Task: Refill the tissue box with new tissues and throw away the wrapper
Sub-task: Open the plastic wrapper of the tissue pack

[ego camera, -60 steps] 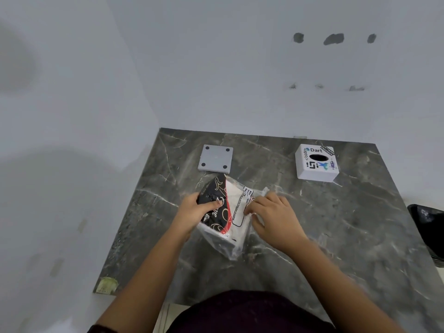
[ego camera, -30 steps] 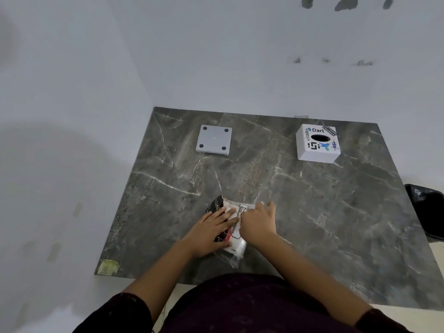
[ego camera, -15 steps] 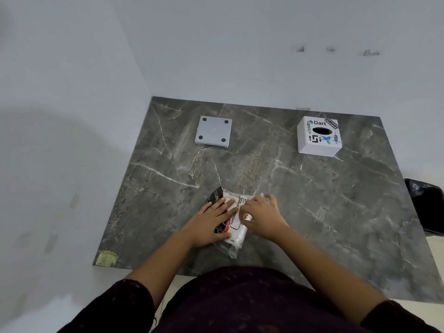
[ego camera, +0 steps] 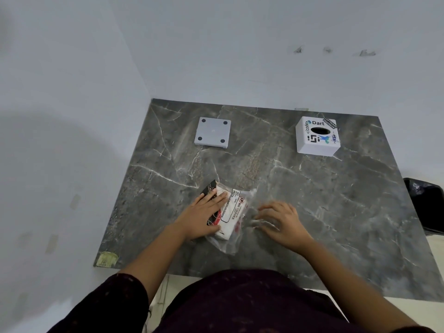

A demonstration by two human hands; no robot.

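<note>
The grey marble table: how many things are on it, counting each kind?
White cube tissue box with stickers: 1
Flat grey square base plate with four dark dots: 1
Clear plastic pack of white tissues: 1
Yellowish sticker at the table's corner: 1
Total: 4

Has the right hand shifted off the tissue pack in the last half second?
Yes. The right hand has slid right along the grey marble table, off the plastic-wrapped tissue pack, fingers on the clear wrapper edge.
</note>
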